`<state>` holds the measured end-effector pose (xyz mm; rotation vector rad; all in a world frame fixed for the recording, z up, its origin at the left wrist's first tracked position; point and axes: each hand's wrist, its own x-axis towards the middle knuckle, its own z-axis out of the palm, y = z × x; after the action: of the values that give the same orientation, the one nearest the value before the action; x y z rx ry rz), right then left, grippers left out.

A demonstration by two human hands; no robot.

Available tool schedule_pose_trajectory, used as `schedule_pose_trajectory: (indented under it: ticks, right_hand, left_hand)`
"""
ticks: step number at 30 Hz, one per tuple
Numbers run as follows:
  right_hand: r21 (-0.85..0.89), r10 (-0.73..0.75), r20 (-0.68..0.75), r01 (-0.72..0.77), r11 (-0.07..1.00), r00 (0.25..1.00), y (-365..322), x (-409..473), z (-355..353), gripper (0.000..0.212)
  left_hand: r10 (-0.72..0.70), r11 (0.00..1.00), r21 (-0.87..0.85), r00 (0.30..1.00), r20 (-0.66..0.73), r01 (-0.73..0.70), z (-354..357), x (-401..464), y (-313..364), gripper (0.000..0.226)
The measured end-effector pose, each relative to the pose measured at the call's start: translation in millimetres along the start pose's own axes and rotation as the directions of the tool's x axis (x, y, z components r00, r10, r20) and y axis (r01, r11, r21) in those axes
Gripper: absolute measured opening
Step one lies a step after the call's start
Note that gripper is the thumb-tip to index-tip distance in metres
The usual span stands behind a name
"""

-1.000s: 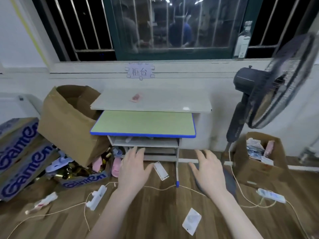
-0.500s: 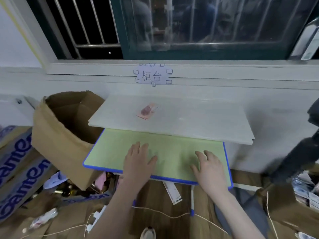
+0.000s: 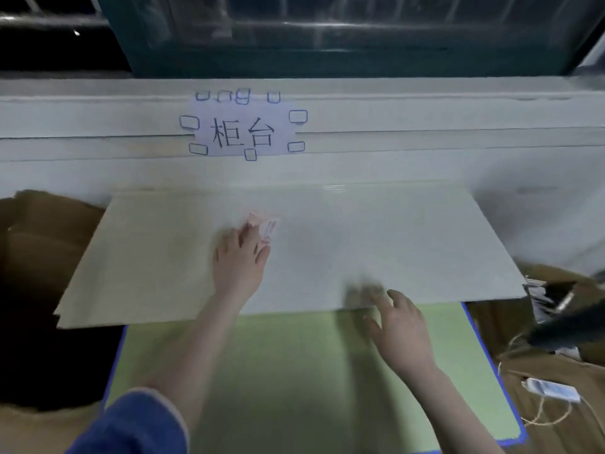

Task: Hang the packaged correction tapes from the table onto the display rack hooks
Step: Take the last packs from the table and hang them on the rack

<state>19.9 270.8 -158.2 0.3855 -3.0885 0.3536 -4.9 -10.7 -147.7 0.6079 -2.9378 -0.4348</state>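
Left hand point(image 3: 240, 260) touching packet point(image 3: 266, 228) (blurred); right hand point(image 3: 397, 329) hovering.

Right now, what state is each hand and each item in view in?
left hand: fingers stretched out, fingertips at the packaged correction tape, not yet gripping it.
right hand: spread and relaxed, blurred, at the white board's front edge, holding nothing.
packaged correction tape: lying flat on the white board.
white board: lying over the back of the green table.
green table: front part uncovered.
paper sign: taped to the wall.
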Motion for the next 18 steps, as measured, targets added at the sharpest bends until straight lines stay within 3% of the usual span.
schedule_pose_trajectory:
  ticks: [7,10,13,15,18]
  right_hand:
    - [0.034,0.097,0.074,-0.099,0.994,0.993,-13,24,18,0.042]
    - [0.020,0.143,0.076,-0.145,0.989,0.987,-14,26,22,0.039]
    - [0.029,0.181,0.046,-0.182,0.983,0.982,-12,23,24,0.037]
    - [0.026,0.192,0.060,-0.194,0.981,0.980,-10,17,23,0.040]
    - [0.033,0.211,0.040,-0.213,0.977,0.977,-5,6,20,0.041]
  left_hand:
    - [-0.106,0.994,0.037,0.982,0.159,0.101,34,56,-15,0.052]
    - [-0.122,0.992,-0.005,0.986,0.112,0.123,37,62,-10,0.050]
    - [-0.191,0.979,-0.061,0.979,0.074,0.196,33,63,-7,0.071]
    - [-0.294,0.941,-0.132,0.947,0.130,0.310,29,65,-7,0.091]
    - [-0.324,0.903,-0.225,0.923,0.209,0.367,33,58,-9,0.096]
